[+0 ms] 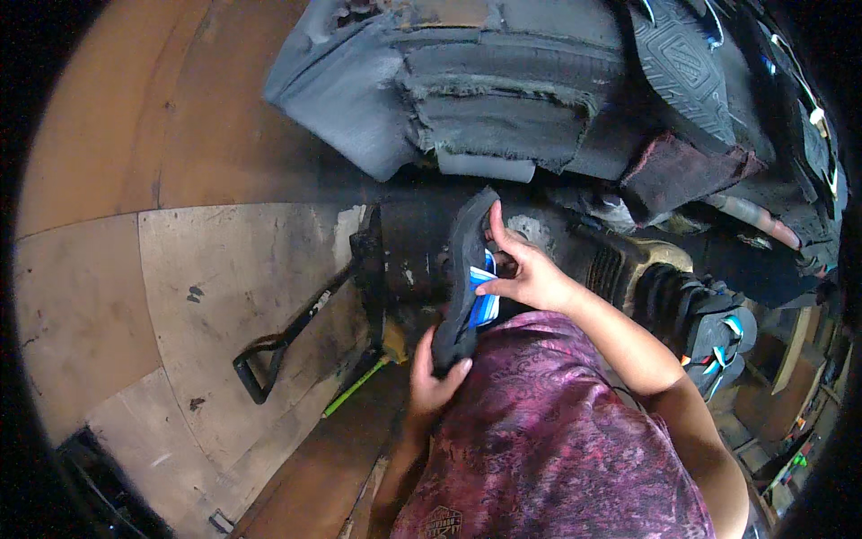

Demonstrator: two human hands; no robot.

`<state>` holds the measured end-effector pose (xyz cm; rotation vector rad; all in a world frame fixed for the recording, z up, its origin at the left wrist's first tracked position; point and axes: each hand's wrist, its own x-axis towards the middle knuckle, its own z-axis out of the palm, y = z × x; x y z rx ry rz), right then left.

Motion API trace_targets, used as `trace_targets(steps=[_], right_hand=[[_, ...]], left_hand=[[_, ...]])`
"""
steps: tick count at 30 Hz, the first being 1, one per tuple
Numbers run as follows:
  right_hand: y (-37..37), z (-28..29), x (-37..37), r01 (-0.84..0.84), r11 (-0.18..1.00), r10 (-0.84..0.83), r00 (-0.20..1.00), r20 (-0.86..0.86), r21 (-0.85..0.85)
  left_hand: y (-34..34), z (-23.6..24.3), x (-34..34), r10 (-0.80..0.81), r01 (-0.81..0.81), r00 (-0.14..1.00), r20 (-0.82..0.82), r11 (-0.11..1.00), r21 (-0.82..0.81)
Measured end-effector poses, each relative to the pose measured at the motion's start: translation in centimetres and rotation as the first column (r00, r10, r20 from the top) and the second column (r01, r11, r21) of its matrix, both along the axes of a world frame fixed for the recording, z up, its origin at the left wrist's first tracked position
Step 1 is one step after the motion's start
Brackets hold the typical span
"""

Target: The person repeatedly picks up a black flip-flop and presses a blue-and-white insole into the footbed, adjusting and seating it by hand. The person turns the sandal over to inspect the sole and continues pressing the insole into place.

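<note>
A black sandal with blue and white striped straps is held on its side between my two hands, its sole facing left. My left hand grips the near end, with the thumb on one side and the fingers on the other. At the strap side, my right hand holds the sandal, one finger stretched toward the far end and the thumb over the striped straps. Part of the strap side is hidden behind my right fingers.
Ahead stands a bulky dark padded surface with worn fabric. A patterned sole and a dark red cloth lie at its right. Several black sandals are stacked at my right. A black handle and a green stick are at left.
</note>
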<state>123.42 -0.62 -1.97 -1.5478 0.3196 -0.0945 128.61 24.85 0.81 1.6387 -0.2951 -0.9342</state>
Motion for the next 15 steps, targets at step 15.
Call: trace_targets(steps=[15], right_hand=[[-0.7, 1.9, 2.3, 0.076, 0.729, -0.052, 0.997, -0.056, 0.68]], left_hand=[[-16.0, 0.2, 9.6, -0.182, 0.175, 0.981, 0.063, 0.979, 0.107]])
